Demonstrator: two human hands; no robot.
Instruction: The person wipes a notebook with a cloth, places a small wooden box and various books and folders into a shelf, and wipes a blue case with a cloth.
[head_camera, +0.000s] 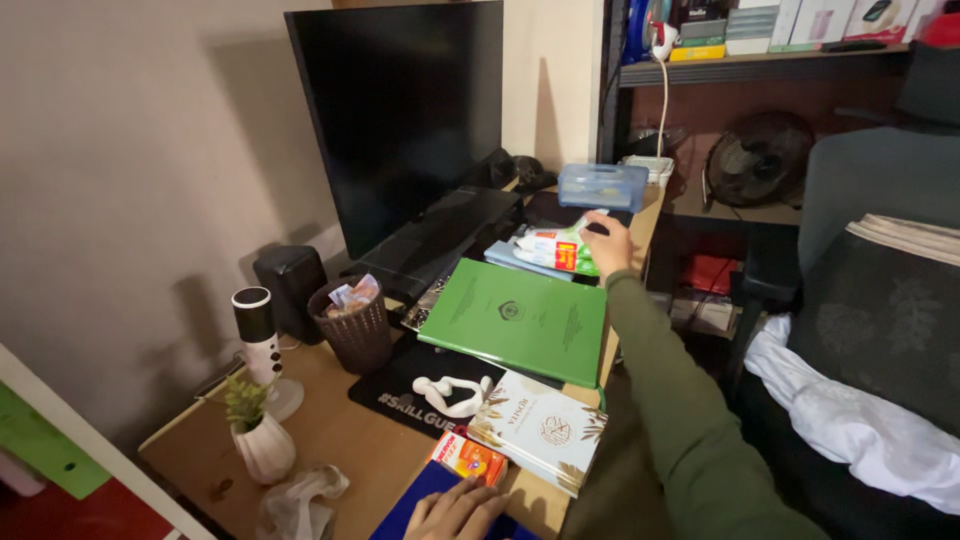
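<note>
Seen from the head camera: the right hand (607, 240), in a green sleeve, grips a white-and-green packet (556, 249) at the far end of the worktop (340, 440), beyond a green folder (520, 318). The left hand (455, 510) lies flat and released on a blue book (420, 500), beside an orange box (468, 457).

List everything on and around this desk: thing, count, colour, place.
monitor: 1, black, back of desk
clear box: 1, bluish, far desk edge
wipes pack: 1, white-green, under right hand
green book: 1, desk centre
white book: 1, near edge
orange packet: 1, beside white book
blue book: 1, under left hand
basket: 1, dark, left of mat
speaker: 1, black, by wall
plant pot: 1, white, front left
fan: 1, black, shelf
left hand: resting on blue book
right hand: fingers on wipes pack
</note>
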